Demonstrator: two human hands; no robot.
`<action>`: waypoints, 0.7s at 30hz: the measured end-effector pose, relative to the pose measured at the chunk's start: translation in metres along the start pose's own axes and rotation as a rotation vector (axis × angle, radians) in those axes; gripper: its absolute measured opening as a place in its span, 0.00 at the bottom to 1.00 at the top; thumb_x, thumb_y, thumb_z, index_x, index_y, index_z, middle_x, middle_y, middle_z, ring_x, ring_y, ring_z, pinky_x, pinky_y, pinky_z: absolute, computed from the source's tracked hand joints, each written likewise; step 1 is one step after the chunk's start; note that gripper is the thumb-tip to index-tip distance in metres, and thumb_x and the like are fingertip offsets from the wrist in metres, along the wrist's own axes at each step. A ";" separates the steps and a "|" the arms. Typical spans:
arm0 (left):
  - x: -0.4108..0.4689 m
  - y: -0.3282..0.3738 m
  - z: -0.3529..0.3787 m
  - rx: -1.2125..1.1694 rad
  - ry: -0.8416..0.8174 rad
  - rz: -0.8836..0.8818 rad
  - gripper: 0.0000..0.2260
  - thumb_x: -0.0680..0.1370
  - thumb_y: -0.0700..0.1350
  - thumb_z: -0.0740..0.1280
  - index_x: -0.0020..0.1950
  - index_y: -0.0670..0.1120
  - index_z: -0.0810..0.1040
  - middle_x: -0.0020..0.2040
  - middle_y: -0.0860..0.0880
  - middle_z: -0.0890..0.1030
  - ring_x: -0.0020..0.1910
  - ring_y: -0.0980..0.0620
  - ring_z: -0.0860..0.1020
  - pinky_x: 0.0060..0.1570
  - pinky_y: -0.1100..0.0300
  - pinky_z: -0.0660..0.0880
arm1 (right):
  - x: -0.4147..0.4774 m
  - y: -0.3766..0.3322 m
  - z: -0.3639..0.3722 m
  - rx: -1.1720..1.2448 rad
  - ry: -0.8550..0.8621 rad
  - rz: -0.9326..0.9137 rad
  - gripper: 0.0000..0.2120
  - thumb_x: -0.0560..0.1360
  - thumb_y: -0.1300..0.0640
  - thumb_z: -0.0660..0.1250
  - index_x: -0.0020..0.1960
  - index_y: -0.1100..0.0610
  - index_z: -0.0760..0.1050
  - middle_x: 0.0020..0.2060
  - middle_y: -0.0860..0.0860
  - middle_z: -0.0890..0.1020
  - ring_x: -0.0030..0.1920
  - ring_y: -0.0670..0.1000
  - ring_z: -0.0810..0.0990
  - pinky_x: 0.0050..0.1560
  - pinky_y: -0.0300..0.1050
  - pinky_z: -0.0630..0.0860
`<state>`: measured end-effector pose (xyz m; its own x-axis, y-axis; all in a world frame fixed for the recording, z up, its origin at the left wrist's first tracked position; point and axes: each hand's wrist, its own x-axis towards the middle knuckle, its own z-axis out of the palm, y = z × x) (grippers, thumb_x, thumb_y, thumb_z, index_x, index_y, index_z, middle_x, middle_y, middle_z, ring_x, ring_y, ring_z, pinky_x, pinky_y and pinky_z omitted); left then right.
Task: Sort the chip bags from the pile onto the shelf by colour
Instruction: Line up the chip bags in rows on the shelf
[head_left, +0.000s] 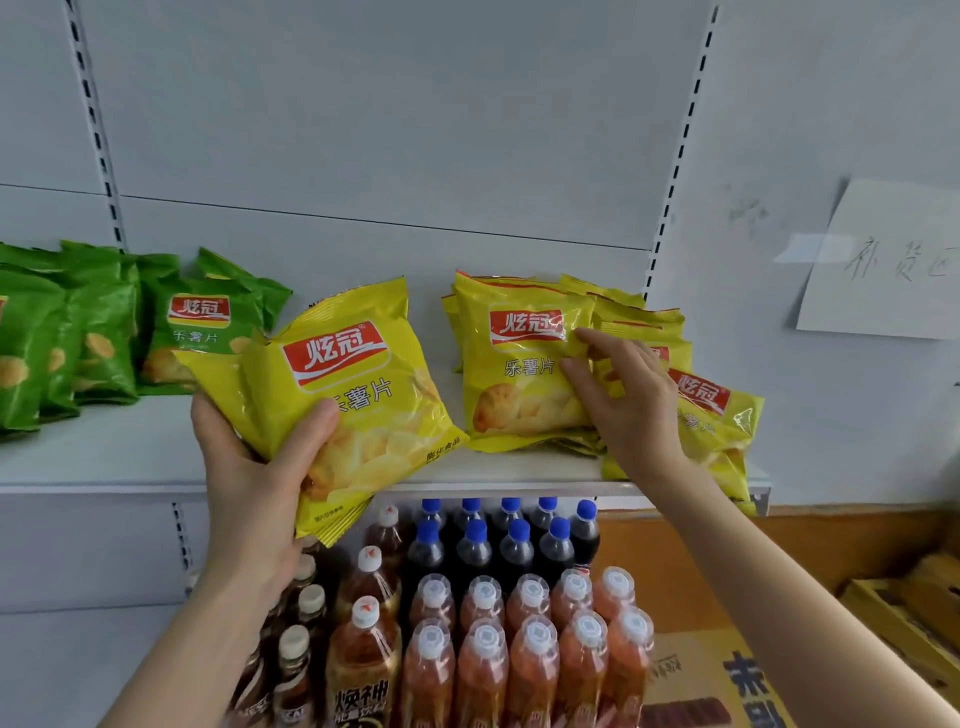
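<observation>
The left hand (254, 467) grips shiny yellow chip bags (358, 395) low down, standing up with their tops tipped a little left. The yellow pile (519, 374) stands just to their right on the shelf (130, 457). The right hand (628, 400) is nearer it, with its spread fingers touching the front bag. The green bags (104, 332) sit far left.

Only two hands and their forearms show of the person. The left hand (249, 467) and the right hand (634, 405) are bare, with slender fingers; the nails are too small to judge. Both wrists are bare too, and the forearms are uncovered all the way to the lower edge of the view, the right one showing at greater length.
</observation>
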<state>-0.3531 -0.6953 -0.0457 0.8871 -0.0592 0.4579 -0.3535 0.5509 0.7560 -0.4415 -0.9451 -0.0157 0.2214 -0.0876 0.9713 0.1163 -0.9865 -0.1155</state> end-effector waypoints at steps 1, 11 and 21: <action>0.003 0.003 -0.005 -0.002 0.010 0.009 0.36 0.67 0.42 0.70 0.73 0.47 0.60 0.64 0.50 0.77 0.55 0.54 0.80 0.43 0.58 0.81 | 0.004 -0.006 0.007 0.018 -0.001 0.015 0.16 0.73 0.53 0.66 0.54 0.64 0.79 0.40 0.54 0.82 0.42 0.47 0.75 0.41 0.40 0.73; 0.064 0.030 -0.097 0.037 0.020 0.080 0.30 0.69 0.42 0.73 0.67 0.51 0.64 0.61 0.54 0.78 0.58 0.51 0.78 0.54 0.48 0.78 | 0.050 -0.092 0.130 0.075 -0.234 0.319 0.15 0.77 0.60 0.64 0.63 0.59 0.73 0.53 0.56 0.80 0.53 0.56 0.77 0.50 0.48 0.72; 0.122 0.034 -0.130 0.073 -0.061 0.050 0.41 0.62 0.50 0.76 0.72 0.52 0.62 0.62 0.52 0.78 0.59 0.50 0.78 0.54 0.42 0.77 | 0.071 -0.082 0.238 -0.349 -0.443 0.514 0.16 0.77 0.69 0.55 0.64 0.60 0.66 0.57 0.60 0.75 0.56 0.61 0.74 0.46 0.49 0.69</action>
<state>-0.2181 -0.5761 -0.0250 0.8488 -0.0849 0.5218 -0.4195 0.4925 0.7625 -0.2048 -0.8371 0.0131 0.5411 -0.5563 0.6306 -0.4028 -0.8297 -0.3864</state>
